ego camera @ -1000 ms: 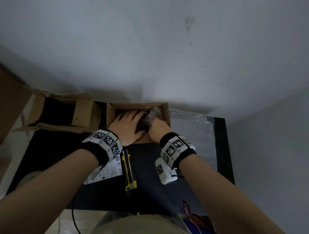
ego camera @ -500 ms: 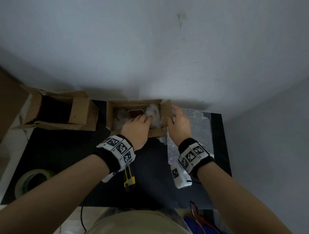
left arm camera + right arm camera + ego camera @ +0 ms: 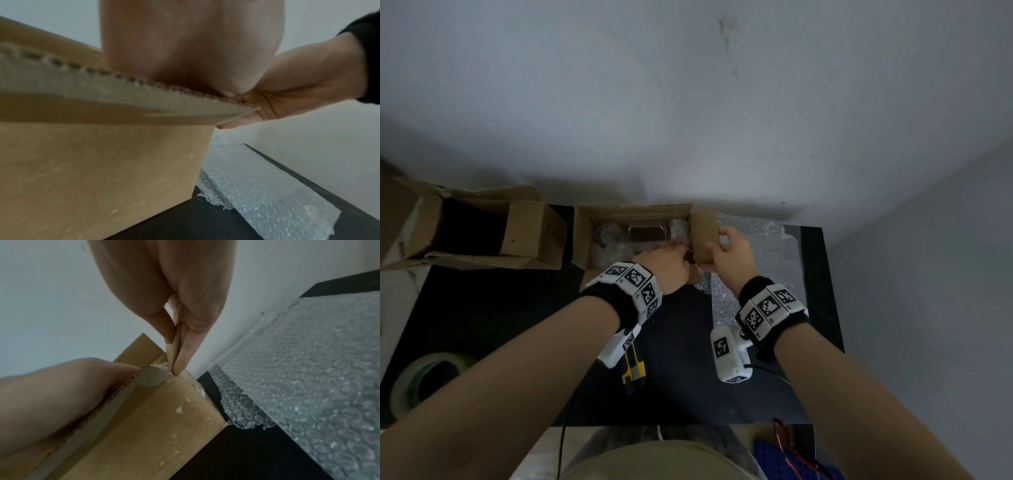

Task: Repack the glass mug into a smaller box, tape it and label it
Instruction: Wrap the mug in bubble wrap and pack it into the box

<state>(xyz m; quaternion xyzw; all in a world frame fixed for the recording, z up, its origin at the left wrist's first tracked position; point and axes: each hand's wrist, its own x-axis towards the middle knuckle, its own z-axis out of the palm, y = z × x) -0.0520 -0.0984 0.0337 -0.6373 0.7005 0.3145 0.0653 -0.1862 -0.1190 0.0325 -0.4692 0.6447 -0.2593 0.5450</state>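
Observation:
The small cardboard box [image 3: 633, 212] stands open at the back middle of the black table. The glass mug [image 3: 647, 231] lies inside it among bubble wrap. My left hand [image 3: 683, 253] is at the box's near right corner, its fingers curled over the near flap [image 3: 123, 97]; the fingertips are hidden. My right hand [image 3: 717, 240] pinches the right side flap [image 3: 703, 236] between thumb and forefinger and holds it upright. The right wrist view shows this pinch [image 3: 174, 350] edge-on, with the left hand [image 3: 61, 394] on the near flap beside it.
A larger open box [image 3: 472, 229] lies left of the small one. A bubble wrap sheet [image 3: 756, 260] covers the table's right side. The tape roll [image 3: 424, 380] sits at the near left, and a yellow utility knife [image 3: 633, 370] under my left wrist. The wall is just behind.
Both hands have come out of the box. The right moved to the right flap and raised it; the left drew back onto the near flap. The mug now shows.

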